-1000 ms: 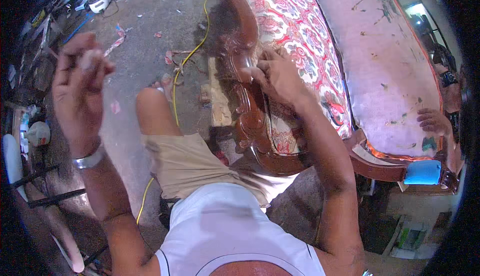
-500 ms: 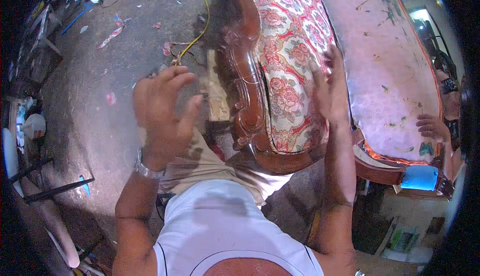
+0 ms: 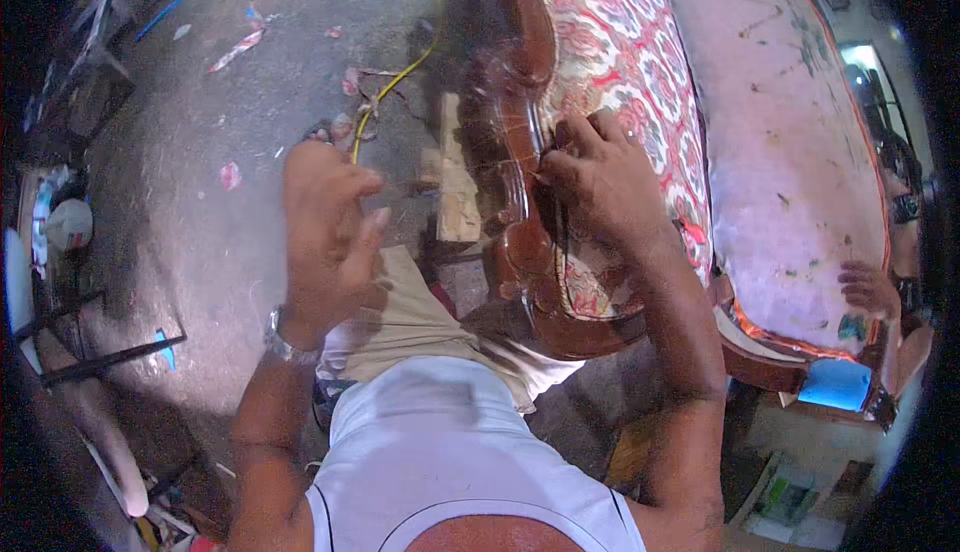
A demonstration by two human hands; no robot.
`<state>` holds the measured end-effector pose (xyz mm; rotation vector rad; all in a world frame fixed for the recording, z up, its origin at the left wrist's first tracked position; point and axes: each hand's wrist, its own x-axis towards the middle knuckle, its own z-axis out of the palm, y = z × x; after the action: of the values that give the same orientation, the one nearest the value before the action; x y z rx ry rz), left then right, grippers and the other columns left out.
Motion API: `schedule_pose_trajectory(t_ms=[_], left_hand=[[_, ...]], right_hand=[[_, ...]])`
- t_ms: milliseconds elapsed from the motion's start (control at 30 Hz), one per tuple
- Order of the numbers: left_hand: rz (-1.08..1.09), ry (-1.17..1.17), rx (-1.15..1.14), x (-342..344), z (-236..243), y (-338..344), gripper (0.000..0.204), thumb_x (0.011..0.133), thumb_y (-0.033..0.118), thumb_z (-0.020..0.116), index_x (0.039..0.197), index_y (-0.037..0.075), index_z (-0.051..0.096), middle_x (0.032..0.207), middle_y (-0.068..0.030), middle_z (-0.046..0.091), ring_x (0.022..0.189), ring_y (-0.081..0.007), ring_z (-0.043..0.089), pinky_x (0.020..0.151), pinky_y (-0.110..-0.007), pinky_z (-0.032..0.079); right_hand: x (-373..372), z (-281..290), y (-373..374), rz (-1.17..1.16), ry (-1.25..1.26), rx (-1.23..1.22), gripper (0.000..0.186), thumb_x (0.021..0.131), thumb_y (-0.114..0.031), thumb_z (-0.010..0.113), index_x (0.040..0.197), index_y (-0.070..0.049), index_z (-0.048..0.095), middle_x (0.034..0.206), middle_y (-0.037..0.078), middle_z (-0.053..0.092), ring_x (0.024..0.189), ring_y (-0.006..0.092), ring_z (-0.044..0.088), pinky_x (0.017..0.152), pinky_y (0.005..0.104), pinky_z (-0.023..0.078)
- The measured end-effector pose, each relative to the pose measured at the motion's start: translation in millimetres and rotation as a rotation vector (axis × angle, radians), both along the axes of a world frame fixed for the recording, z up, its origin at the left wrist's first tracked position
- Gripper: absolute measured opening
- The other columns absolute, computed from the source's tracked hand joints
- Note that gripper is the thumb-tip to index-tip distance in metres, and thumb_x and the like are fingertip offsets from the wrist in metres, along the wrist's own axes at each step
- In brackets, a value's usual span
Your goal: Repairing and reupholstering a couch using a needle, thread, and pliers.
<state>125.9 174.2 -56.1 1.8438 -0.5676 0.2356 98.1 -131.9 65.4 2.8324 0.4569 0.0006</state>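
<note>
A piece of upholstered furniture with a carved, glossy brown wooden frame (image 3: 524, 247) stands before me, its patterned fabric (image 3: 600, 47) showing red and white flowers. My right hand (image 3: 605, 177) is on the fabric's left side, where it meets the wood. Its fingers are curled and pinch the fabric edge, with a dark piping line running down from them. Left of the frame, my left hand (image 3: 330, 222) hovers above the floor, slightly blurred. Its thumb stands apart from the half-bent fingers, and no object shows between them.
A pale padded panel (image 3: 780, 182) lies to the right, with another person's hand (image 3: 868, 290) over its edge. Near it is a blue wrapped piece (image 3: 835, 384). A wood block (image 3: 460, 177) and a yellow cord (image 3: 405, 74) lie on the floor among scraps.
My right hand has come from over the middle of the patterned fabric leftward to its edge, and its fingers have closed. The left hand has shifted a little right. The view has shifted slightly.
</note>
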Motion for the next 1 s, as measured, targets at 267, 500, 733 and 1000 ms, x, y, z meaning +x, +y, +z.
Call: schedule_pose_trajectory(t_ms=[267,500,733,1000], left_hand=[[-0.154,-0.07,-0.028,-4.5,10.0,-12.3,0.028,0.088,0.004,0.071,0.116,0.001,0.067,0.118,-0.0184,0.067,0.115,-0.0357,0.062,0.102,-0.044,0.047],[-0.175,-0.014,-0.028,-8.5,-0.4,-8.3,0.034,0.09,0.007,0.075,0.123,0.005,0.065,0.122,-0.0169,0.069,0.12,-0.0347,0.064,0.105,-0.046,0.048],[-0.423,-0.181,-0.216,-21.4,48.9,-68.0,0.049,0.086,0.012,0.075,0.131,0.0,0.058,0.13,-0.0204,0.063,0.123,-0.0381,0.059,0.109,-0.047,0.045],[-1.024,-0.312,-0.1,-39.0,77.5,-132.8,0.056,0.092,0.024,0.069,0.142,0.006,0.053,0.13,-0.0197,0.061,0.122,-0.0399,0.057,0.108,-0.048,0.045]], right_hand=[[8.4,0.7,0.3,0.02,0.149,-0.05,0.021,0.089,-0.026,0.067,0.107,-0.018,0.073,0.115,0.003,0.061,0.116,0.0263,0.056,0.091,0.0421,0.054],[10.7,-15.2,2.5,0.208,0.072,-0.103,0.017,0.09,-0.018,0.065,0.103,-0.008,0.069,0.107,0.008,0.062,0.115,0.0286,0.056,0.092,0.0433,0.053],[-88.4,55.3,37.9,-0.369,0.059,0.937,0.034,0.101,-0.025,0.056,0.12,0.001,0.067,0.115,0.02,0.07,0.104,0.0346,0.067,0.096,0.0414,0.05],[-321.0,197.3,8.2,0.04,-1.246,0.19,0.033,0.095,-0.029,0.063,0.112,-0.001,0.064,0.092,0.017,0.065,0.085,0.029,0.069,0.073,0.0384,0.065]])
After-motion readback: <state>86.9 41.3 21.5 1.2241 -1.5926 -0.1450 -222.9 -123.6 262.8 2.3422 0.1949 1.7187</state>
